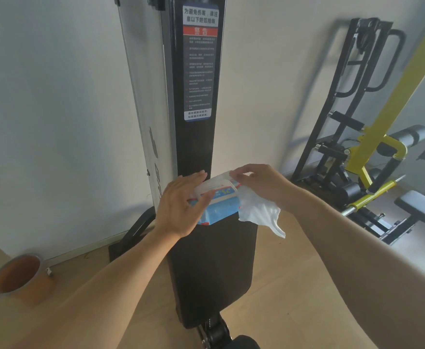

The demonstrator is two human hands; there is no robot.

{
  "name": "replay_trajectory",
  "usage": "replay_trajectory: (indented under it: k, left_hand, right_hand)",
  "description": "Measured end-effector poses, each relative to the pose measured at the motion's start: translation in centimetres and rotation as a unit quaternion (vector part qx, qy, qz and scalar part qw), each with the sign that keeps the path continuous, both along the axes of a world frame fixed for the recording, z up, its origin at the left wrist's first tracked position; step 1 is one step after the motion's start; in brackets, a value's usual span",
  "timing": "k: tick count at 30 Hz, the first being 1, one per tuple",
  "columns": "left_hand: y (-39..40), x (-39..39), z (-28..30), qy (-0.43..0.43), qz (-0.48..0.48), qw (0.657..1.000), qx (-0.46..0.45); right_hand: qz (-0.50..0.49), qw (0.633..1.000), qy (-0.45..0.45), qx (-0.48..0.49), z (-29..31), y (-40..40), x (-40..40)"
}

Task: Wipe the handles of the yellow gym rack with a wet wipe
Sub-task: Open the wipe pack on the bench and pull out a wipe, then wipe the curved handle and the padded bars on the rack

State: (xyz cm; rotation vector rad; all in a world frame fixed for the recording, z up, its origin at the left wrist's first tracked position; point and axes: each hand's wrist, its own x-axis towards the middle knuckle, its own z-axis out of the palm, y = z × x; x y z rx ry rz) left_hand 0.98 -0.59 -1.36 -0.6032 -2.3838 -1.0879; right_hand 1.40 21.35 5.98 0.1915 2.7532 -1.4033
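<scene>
Already a white wet wipe [259, 210] hangs loose below the right hand [259, 180], pinched at its upper edge by fingers curled over the top of a blue pack of wipes [216, 202]; whether the sheet is fully free of the pack's opening cannot be told. The pack is gripped from its left side by the left hand [178, 205], with the thumb laid across its front and the fingers extended behind it. Both hands are held in front of a tall black padded upright [198, 137] carrying a warning label [200, 64]. The yellow gym rack [382, 147], whose handles are to be wiped, stands well apart to the right against the wall, with a grey-padded bench [422, 210] just beside it; no contact with it has been made, so the wiping is judged not yet begun. An orange bin [21, 278] sits on the wooden floor at the lower left. Several slips are possible from here: a second sheet may be dragged out if the pack is not held firmly, the thin wipe may tear under a sharp tug, or it may be dropped on the floor and dirtied because only an edge is pinched.
</scene>
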Motion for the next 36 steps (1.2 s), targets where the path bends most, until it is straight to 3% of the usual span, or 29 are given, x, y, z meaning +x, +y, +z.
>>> replay_trajectory:
  k: [2,6,11,15,17,19,22,25,27,29,32,36]
  left_hand:
    - [-0.2,-0.1,-0.2,-0.011,-0.004,0.999,0.033]
    - [-0.1,-0.4,-0.8,0.032,-0.013,0.998,-0.055]
    - [-0.3,-0.7,-1.2,0.029,-0.027,0.998,-0.053]
    - [0.0,0.5,-0.1,0.184,-0.028,0.983,0.007]
    - [1.7,2.7,1.0,0.219,-0.074,0.971,0.067]
    - [4.8,5.8,1.9,0.133,-0.11,0.974,0.149]
    - [9.5,9.7,3.1,-0.125,-0.103,0.951,0.265]
    - [14.3,11.0,2.0,-0.384,-0.172,0.849,0.319]
    - [17.2,12.4,0.9,-0.473,-0.223,0.772,0.362]
    - [19.9,14.7,-0.1,-0.488,-0.228,0.749,0.386]
    - [24.5,18.2,-0.9,-0.463,-0.19,0.776,0.384]
    - [30.9,21.0,-2.1,-0.444,-0.096,0.819,0.351]
  right_hand:
    - [-0.029,0.998,0.005,-0.054,0.9,0.6,1.1]
    - [-0.059,0.992,-0.019,-0.112,1.5,1.2,2.6]
    - [-0.12,0.973,-0.062,-0.189,0.9,1.6,3.7]
    - [-0.134,0.95,-0.066,-0.274,0.3,2.8,5.1]
    - [-0.111,0.933,-0.076,-0.335,0.5,3.2,6.0]
    - [-0.083,0.912,-0.088,-0.393,0.4,3.9,7.0]
    - [-0.063,0.884,-0.108,-0.451,0.0,5.6,8.8]
    - [-0.038,0.866,-0.104,-0.488,-1.5,8.7,11.2]
    - [-0.032,0.856,-0.091,-0.507,-2.8,11.5,13.1]
    - [-0.035,0.857,-0.078,-0.508,-4.3,15.1,15.2]
    - [-0.01,0.88,-0.099,-0.464,-6.2,21.1,18.6]
    - [-0.047,0.939,-0.112,-0.322,-7.8,27.8,22.6]
